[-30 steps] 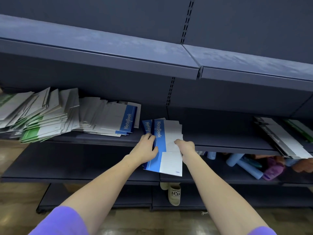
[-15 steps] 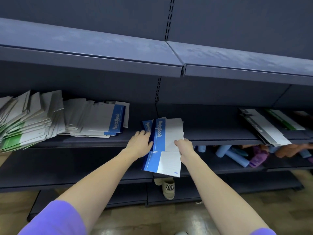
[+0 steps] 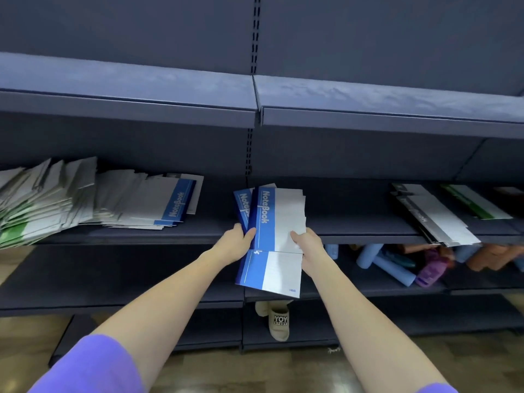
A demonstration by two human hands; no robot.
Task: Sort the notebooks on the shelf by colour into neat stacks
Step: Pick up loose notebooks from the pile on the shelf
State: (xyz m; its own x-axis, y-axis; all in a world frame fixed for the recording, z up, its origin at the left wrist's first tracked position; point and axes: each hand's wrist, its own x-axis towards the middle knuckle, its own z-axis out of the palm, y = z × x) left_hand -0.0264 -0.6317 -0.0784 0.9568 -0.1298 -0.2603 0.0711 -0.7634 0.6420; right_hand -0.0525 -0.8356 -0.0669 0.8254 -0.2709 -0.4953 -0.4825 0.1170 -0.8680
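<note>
Both my hands hold a small bunch of blue-and-white notebooks (image 3: 279,219) at the front edge of the dark middle shelf (image 3: 354,222). My left hand (image 3: 236,243) grips the blue spine side; my right hand (image 3: 307,248) grips the white side. One blue notebook (image 3: 269,269) hangs lower, off the shelf edge. On the shelf's left lies a fanned pile with a blue notebook (image 3: 158,205) on top, and beside it a slumped heap with green-striped notebooks (image 3: 31,211). At the right rest black-striped notebooks (image 3: 433,219) and a green one (image 3: 476,204).
The upper shelf (image 3: 255,95) overhangs the work area. The lower shelf holds blue cylinders (image 3: 388,265), a purple item (image 3: 429,272) and other goods. A slippered foot (image 3: 279,321) shows under the bottom shelf on the wooden floor.
The view has swung to the right, so the left piles slid towards the frame edge. My hands keep their hold on the blue notebooks, squaring them slightly.
</note>
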